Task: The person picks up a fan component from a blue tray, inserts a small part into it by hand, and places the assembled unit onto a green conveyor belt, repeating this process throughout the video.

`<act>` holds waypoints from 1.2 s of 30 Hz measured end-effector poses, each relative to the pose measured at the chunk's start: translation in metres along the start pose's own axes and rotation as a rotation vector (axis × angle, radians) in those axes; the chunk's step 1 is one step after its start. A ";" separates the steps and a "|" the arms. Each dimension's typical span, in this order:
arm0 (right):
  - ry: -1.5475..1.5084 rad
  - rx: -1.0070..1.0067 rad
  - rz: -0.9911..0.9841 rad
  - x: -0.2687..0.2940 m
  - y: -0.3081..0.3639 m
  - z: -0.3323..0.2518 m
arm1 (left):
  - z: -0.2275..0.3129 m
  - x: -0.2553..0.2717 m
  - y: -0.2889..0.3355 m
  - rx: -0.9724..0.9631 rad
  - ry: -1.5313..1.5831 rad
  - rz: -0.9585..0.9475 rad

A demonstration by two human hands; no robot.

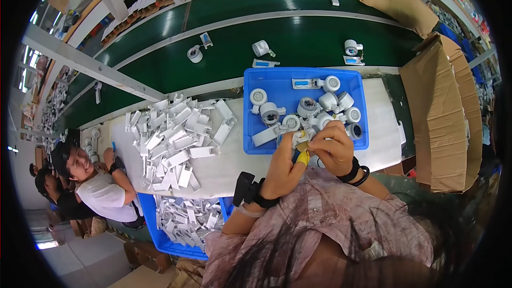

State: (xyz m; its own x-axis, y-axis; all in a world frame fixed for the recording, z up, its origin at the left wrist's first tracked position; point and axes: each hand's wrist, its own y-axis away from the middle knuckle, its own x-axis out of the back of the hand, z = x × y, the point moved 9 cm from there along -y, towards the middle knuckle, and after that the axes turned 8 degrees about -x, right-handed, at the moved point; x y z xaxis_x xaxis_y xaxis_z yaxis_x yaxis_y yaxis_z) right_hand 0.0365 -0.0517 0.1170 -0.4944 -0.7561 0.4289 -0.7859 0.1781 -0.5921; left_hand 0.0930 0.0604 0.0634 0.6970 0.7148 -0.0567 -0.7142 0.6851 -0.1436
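My left hand [284, 172] is closed round a small yellow object [303, 157] whose kind I cannot make out. Close beside it, my right hand [335, 150] has its fingers pinched together; what they hold is hidden. Both hands are over the near edge of a blue bin [365, 108]. In that bin lie several white fan heads with round grilles [258, 96], some with wires showing. A white handle shell with a blue cell [305, 84] rests at its far side.
White plastic shells [178, 133] are heaped on the table to the left, and more fill a lower blue bin [160, 234]. Fan parts sit on the green conveyor [229, 40]. A cardboard box [440, 117] stands at right. Another person [104, 189] is at far left.
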 end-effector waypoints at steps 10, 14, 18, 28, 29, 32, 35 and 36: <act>0.047 0.000 -0.026 -0.002 -0.005 -0.007 | -0.007 0.001 0.005 -0.052 0.113 0.027; 0.069 0.005 -0.043 -0.003 -0.005 -0.006 | -0.013 0.003 0.006 -0.038 0.015 0.049; 0.075 -0.001 -0.052 -0.004 -0.006 -0.006 | -0.020 0.005 0.007 -0.031 -0.015 0.049; 0.102 0.005 -0.017 -0.007 -0.005 -0.004 | 0.005 0.011 0.000 -0.202 -0.174 0.119; 0.064 -0.011 -0.085 -0.011 -0.006 0.002 | -0.002 0.012 -0.001 -0.121 -0.105 0.106; -0.121 -0.134 -0.107 -0.012 -0.003 0.019 | -0.006 0.010 -0.004 -0.034 0.044 0.093; -0.481 -0.431 -0.051 -0.019 0.003 0.051 | -0.011 0.007 -0.005 -0.018 0.209 0.081; -0.694 -0.623 -0.041 -0.028 0.010 0.068 | -0.013 0.005 -0.005 -0.008 0.296 0.067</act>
State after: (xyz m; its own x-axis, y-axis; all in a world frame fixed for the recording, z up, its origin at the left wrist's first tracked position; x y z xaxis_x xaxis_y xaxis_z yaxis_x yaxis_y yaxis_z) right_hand 0.0680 -0.0715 0.0523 -0.2877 -0.9405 -0.1809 -0.9544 0.2972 -0.0270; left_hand 0.1004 0.0586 0.0515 0.6378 0.6855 -0.3512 -0.7593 0.6360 -0.1376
